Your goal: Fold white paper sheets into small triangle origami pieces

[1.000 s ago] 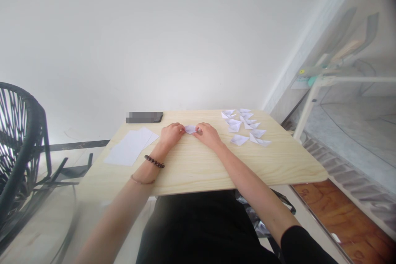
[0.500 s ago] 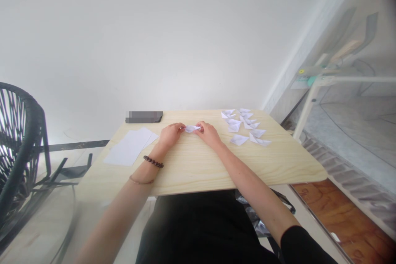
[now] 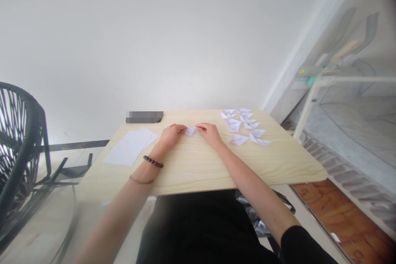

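Between my hands, over the middle of the table, is a small piece of folded white paper, roughly triangular and pointing toward me. My left hand pinches its left end, and my right hand pinches its right end. The fingertips partly cover both ends. To the right lie several folded paper boats in two loose columns. Left of my left hand are flat white paper sheets, overlapping one another.
The pale wooden table stands against a white wall. A dark, partly blurred-out object lies at its back left corner. A dark woven chair is at the left, and a white metal frame at the right.
The folded paper has gone from a long, narrow shape to a shorter, triangular one. My right fingers have shifted slightly; the boats and sheets stay put.
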A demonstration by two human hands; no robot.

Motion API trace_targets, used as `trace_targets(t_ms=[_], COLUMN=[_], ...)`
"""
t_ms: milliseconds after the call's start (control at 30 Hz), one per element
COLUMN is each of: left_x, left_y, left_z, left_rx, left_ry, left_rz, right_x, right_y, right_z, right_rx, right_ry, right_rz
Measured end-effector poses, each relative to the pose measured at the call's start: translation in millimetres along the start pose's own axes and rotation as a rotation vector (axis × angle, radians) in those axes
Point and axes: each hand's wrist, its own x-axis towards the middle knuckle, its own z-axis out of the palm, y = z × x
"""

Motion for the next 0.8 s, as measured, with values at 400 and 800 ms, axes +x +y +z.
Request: trace_targets(t_ms=[400,800], left_x=[2.3,2.0], left_y=[-7.3,-11.6], left_z=[3.2,-3.2], left_rx=[-0.180,-0.232], left_ry=[0.030,0.081], left_rz=[-0.055,-0.102], right_x=[-0.2,-0.1], right_y=[-1.0,-1.2], right_z=[1.9,-0.9], right_rx=[0.001,0.005], right_ry=[0.040,0.072], right_rz=[0.059,0.098])
